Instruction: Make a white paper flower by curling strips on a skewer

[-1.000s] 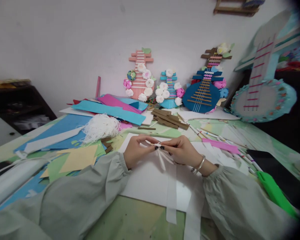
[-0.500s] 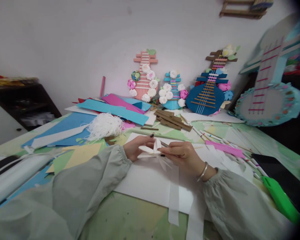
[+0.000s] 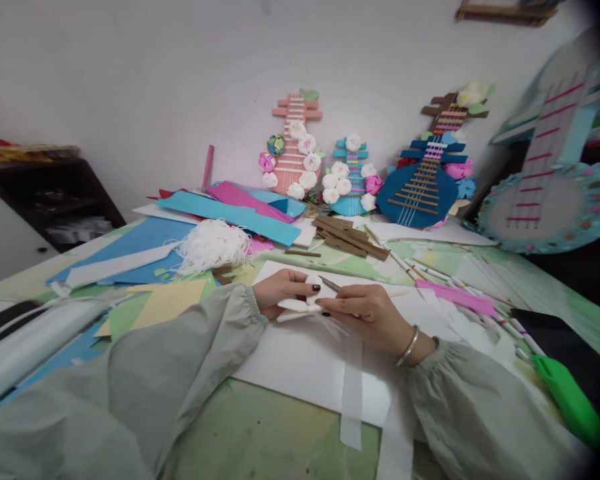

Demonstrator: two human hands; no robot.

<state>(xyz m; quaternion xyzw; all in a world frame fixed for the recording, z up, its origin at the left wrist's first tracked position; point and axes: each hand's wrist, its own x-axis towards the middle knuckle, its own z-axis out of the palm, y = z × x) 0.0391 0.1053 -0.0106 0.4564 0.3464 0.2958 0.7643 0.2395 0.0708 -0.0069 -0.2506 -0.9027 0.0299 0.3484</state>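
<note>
Along the near edge of the desk (image 3: 260, 427), a white paper strip (image 3: 351, 400) overhangs the white board (image 3: 280, 367), and a second, wider strip (image 3: 397, 427) runs out of view beside the right sleeve (image 3: 480, 407); a sideways sweep of that forearm could drag or crease it. Above the board, about midway between the desk's left and right edges, both hands hold up a white petalled piece (image 3: 297, 307). The left hand (image 3: 283, 292) has thumb and fingers closed on its upper petal; the right hand (image 3: 367, 310) pinches near its centre, fingers nearly together, with a dark pointed tool (image 3: 329, 283) lodged in the same grip. That looks the likeliest trouble — if the right fingers roll, the tip could nick a petal or prick the left thumb, while uneven pulling could tear the thin-looking centre. Farther off, toward the desk's far left corner, the white string heap (image 3: 215, 247) seems ready to tangle — any reaching sleeve could catch a loop.
</note>
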